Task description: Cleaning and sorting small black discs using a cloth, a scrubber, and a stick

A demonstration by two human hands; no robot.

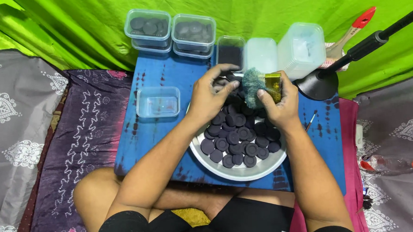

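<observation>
Seen from the head camera, the left hand (210,95) pinches one small dark round disc (227,86) between thumb and fingertips, holding it just above the far edge of the round metal tray (239,171). The right hand (280,103) is closed around a teal bristled brush with a gold-coloured ferrule (260,85), whose long axis runs roughly left to right, bristles pointing left toward the disc. Disc and bristles sit just beside each other, nearly touching, with the disc lying left of the brush; the left hand is the nearer to it.

Below both hands the tray is heaped with dark discs (238,142), a few dozen, too many and too overlapped to count exactly. On the blue tie-dyed bench (147,142) stand one clear shallow tub (158,103) at the left, two stacked clear tubs of grey discs (171,33) at the far edge, one tub of dark powder (230,52), and two frosted tubs (287,52).
</observation>
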